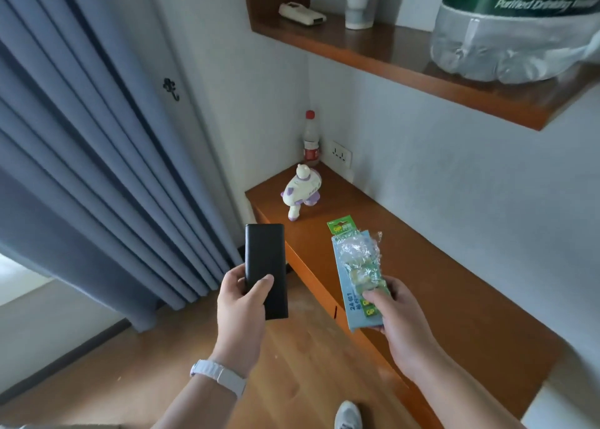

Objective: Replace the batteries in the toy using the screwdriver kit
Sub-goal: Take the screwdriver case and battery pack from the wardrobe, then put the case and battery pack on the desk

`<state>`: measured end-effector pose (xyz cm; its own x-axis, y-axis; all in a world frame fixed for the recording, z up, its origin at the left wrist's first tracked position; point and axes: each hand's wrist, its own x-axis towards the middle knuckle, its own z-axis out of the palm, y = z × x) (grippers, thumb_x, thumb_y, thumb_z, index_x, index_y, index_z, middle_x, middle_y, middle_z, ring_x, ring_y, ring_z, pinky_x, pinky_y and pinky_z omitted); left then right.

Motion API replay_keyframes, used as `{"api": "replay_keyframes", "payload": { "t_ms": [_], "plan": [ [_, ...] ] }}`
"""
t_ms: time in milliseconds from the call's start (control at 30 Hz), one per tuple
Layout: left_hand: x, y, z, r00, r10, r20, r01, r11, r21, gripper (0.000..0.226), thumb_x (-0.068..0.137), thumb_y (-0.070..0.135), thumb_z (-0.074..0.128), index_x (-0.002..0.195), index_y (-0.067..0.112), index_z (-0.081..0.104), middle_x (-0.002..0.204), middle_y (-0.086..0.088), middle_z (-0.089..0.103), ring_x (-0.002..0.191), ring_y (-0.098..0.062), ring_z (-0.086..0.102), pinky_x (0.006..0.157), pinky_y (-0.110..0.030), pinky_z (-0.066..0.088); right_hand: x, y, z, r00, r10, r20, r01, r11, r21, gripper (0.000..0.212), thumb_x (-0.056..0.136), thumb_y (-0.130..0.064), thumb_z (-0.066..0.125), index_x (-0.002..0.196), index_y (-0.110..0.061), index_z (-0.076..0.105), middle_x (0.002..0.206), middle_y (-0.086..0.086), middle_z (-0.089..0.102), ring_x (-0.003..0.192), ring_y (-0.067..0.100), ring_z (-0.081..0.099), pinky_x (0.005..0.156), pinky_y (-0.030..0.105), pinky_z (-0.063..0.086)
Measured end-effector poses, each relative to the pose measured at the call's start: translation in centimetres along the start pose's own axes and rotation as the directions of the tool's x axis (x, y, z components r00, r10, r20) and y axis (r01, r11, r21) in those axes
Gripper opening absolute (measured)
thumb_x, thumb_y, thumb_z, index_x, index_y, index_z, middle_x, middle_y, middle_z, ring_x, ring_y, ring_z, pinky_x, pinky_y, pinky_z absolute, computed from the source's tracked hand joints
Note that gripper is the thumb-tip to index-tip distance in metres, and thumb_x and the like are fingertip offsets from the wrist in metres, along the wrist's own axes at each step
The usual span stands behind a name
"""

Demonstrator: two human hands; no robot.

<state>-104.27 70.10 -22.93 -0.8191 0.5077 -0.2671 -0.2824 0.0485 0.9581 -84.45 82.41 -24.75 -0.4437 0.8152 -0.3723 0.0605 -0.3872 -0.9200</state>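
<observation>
My left hand grips the screwdriver case and my right hand pinches the battery pack, whose crumpled blister could spill cells short of the bench edge.

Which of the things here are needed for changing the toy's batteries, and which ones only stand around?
For the job: toy on the counter; black case in the left hand; battery pack in the right hand.

Just lying about: red-capped bottle in the corner; remote, cup and pack of water on the shelf.
</observation>
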Motion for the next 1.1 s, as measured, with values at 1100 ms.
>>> {"api": "replay_keyframes", "payload": {
  "t_ms": [1100],
  "plan": [
    [22.8,-4.6,18.7,0.691,-0.317,0.649,-0.02,0.89,0.456,0.024,0.093,0.03,0.071,0.109,0.039,0.055,0.104,0.008,0.07,0.092,-0.013,0.071,0.06,-0.022,0.056,12.3,-1.6,1.3,0.691,0.176,-0.701,-0.027,0.976,0.218,0.026,0.088,-0.019,0.07,0.11,-0.028,0.058,0.1,0.0,0.07,0.078,0.011,0.073,0.055,0.019,0.054]
  ]
}}
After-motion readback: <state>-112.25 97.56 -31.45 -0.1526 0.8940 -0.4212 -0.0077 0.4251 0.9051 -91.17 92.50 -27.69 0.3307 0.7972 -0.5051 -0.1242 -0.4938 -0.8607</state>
